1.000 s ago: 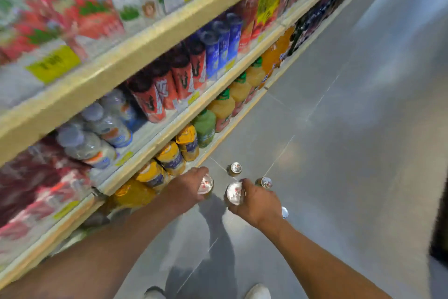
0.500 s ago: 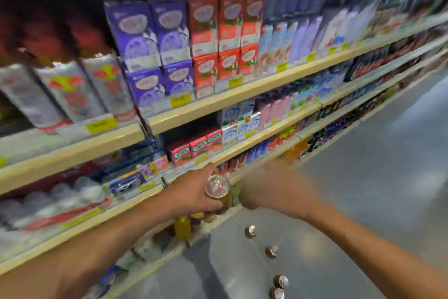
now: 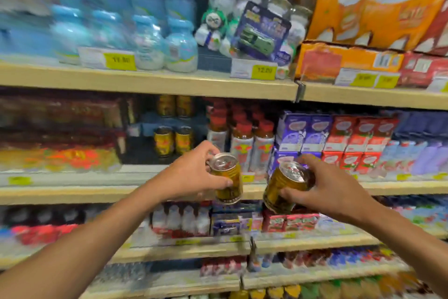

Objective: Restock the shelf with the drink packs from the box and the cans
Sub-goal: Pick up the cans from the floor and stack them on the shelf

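Observation:
My left hand grips a gold can held upright, its silver top showing. My right hand grips a second gold can, tilted to the left. Both cans are raised in front of the middle shelf. Behind them, in a dark gap on that shelf, stand several matching gold cans stacked in two layers. The box of drink packs is not in view.
Red-capped bottles and purple and red drink cartons fill the shelf right of the gap. Red wrapped packs lie to its left. Blue-capped bottles and orange boxes sit on the shelf above.
Both hands lifted a can each from the floor up to shelf height. My view swung from the floor cans to the middle shelf.

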Action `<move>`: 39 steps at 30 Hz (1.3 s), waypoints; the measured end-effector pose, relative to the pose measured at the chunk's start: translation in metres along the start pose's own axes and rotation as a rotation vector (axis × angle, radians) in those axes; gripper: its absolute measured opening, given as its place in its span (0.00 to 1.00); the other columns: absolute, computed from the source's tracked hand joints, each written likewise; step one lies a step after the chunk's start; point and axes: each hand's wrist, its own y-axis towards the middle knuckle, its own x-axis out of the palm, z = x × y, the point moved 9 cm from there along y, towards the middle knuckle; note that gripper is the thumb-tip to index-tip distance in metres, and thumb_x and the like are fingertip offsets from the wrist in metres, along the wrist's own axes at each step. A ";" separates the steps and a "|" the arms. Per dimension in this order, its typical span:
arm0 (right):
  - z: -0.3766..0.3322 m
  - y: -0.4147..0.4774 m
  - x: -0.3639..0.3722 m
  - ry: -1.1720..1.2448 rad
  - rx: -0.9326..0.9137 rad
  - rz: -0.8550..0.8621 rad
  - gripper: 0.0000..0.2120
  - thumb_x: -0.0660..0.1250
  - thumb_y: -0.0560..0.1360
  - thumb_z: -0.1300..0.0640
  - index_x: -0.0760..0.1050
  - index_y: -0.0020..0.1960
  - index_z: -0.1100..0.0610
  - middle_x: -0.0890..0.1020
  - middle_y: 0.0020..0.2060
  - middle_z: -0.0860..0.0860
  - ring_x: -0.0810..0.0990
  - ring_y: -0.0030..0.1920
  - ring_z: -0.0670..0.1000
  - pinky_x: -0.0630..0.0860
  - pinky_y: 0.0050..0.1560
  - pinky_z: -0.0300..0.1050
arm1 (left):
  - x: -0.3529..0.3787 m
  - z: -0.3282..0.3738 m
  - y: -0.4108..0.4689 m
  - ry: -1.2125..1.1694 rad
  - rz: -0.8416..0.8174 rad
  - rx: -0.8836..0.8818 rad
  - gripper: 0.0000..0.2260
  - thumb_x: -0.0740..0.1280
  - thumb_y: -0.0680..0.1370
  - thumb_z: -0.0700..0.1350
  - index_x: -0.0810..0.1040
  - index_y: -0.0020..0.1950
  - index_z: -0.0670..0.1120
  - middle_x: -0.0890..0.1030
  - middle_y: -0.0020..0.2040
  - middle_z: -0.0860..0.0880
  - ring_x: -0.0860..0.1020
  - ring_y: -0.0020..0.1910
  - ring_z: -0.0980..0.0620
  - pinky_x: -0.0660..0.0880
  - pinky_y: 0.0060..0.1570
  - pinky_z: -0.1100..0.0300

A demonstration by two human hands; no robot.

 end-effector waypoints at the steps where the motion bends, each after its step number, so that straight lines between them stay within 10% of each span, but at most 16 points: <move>1: -0.012 0.008 0.003 0.001 -0.019 -0.001 0.34 0.66 0.58 0.24 0.68 0.59 0.38 0.82 0.47 0.39 0.82 0.48 0.46 0.78 0.46 0.47 | -0.017 -0.015 0.001 -0.019 0.032 -0.037 0.23 0.79 0.65 0.59 0.71 0.53 0.57 0.82 0.49 0.59 0.80 0.45 0.65 0.79 0.47 0.60; 16: -0.132 0.087 0.063 0.364 -0.075 -0.067 0.27 0.77 0.68 0.41 0.67 0.59 0.47 0.81 0.46 0.45 0.85 0.33 0.47 0.83 0.42 0.55 | -0.157 -0.138 0.047 -0.179 0.354 -0.126 0.24 0.79 0.70 0.45 0.74 0.60 0.61 0.80 0.56 0.57 0.79 0.57 0.50 0.78 0.58 0.51; 26: -0.167 0.127 0.087 0.431 -0.019 -0.101 0.27 0.76 0.70 0.44 0.67 0.62 0.52 0.83 0.49 0.51 0.86 0.39 0.51 0.84 0.40 0.57 | -0.176 -0.149 0.119 -0.066 0.367 -0.105 0.20 0.71 0.78 0.45 0.73 0.68 0.45 0.77 0.61 0.47 0.75 0.59 0.50 0.73 0.54 0.56; 33: -0.207 0.177 0.104 0.711 0.156 -0.190 0.14 0.70 0.78 0.58 0.74 0.60 0.63 0.83 0.36 0.56 0.83 0.35 0.51 0.84 0.40 0.43 | -0.174 -0.173 0.134 -0.164 0.363 -0.059 0.24 0.73 0.76 0.44 0.70 0.70 0.49 0.77 0.64 0.50 0.74 0.64 0.50 0.73 0.63 0.51; 36: -0.225 0.208 0.105 0.649 0.161 -0.188 0.19 0.64 0.82 0.58 0.67 0.69 0.65 0.81 0.41 0.59 0.80 0.37 0.52 0.81 0.34 0.39 | -0.171 -0.181 0.135 -0.239 0.367 -0.037 0.27 0.74 0.73 0.44 0.70 0.70 0.50 0.78 0.64 0.50 0.76 0.63 0.49 0.74 0.64 0.46; 39: -0.233 0.233 0.106 0.581 0.173 -0.157 0.18 0.63 0.82 0.57 0.69 0.68 0.66 0.81 0.56 0.63 0.84 0.48 0.56 0.82 0.48 0.44 | -0.171 -0.193 0.136 -0.241 0.408 -0.071 0.31 0.77 0.69 0.49 0.70 0.70 0.50 0.78 0.64 0.50 0.77 0.62 0.48 0.75 0.62 0.47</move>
